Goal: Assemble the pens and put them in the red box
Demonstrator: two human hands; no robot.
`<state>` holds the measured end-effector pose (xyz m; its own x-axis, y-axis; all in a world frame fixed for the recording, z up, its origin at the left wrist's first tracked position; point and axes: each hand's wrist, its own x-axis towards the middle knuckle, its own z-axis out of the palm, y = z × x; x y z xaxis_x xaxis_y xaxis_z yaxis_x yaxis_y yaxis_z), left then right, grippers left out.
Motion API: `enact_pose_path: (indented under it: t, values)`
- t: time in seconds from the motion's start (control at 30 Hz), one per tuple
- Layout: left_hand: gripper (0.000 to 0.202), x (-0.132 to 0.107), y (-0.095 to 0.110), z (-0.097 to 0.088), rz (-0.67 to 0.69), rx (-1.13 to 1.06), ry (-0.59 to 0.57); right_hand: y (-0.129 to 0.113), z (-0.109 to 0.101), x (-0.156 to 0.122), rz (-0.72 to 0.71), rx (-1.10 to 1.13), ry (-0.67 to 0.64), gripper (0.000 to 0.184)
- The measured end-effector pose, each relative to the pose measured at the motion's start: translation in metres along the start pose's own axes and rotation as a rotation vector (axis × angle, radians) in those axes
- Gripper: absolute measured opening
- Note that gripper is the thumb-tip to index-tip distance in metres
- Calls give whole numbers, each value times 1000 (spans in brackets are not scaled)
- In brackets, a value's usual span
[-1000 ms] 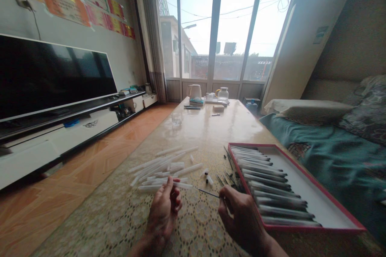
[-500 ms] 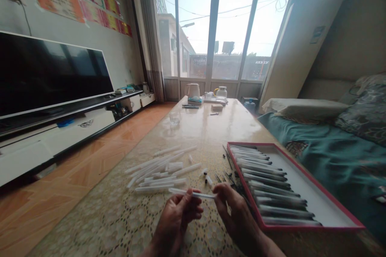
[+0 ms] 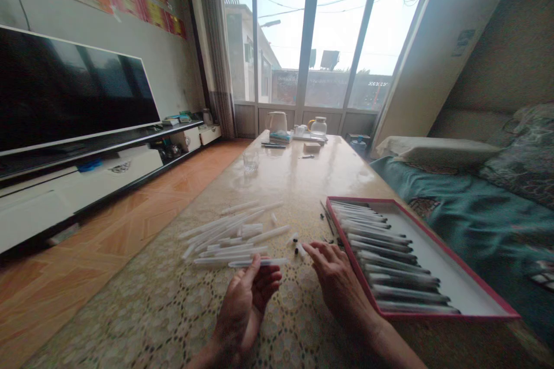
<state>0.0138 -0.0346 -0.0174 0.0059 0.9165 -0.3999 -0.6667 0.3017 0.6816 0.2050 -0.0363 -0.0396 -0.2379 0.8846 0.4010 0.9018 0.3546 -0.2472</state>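
**Hands.** One tube is pinched in the left hand between the thumb and the fingertips, just above the counter. It is gripped near its right end and held level. This grip appears to be chosen so that most of the length stays clear of the palm and in plain view. The right hand is turned palm down with the fingers spread, and nothing is seen gripped in it. Its fingertips are set on or just over the counter, between the caps and the box; whether the counter is touched cannot be told.

**Layout.** Loose white tubes are kept in a pile ahead of the left hand. The box is set on the right, touching distance from the right hand. Each stock is thus judged to be placed on the side of the hand nearest to it. Thin dark refills are laid along the left wall of the box.

**Counts.**
- Tube in hand: one.
- Caps with dark ends: two.
- Tubes in the pile: more than ten; they overlap, so no exact count can be given.
- Pens in the box: more than ten, laid side by side in one row.
- Refills: a few; too thin to be counted.
- At the far end: one glass, one kettle, one jug.
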Motion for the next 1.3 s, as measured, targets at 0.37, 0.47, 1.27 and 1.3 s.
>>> enact_pose_path:
  t: [0.37,0.47,1.27,1.3]
  values:
    - [15,-5,-3,3,61,189,15,-17,-6,7,-65,-43,-113,23]
    - [15,-5,-4,3,66,213,15,-19,-15,4,16,0,-67,20]
    - [12,-3,-2,0,153,83,86,-26,-3,11,-197,197,-219,58]
    - [12,-3,-1,0,152,82,87,-25,-3,10,-175,218,-219,57]
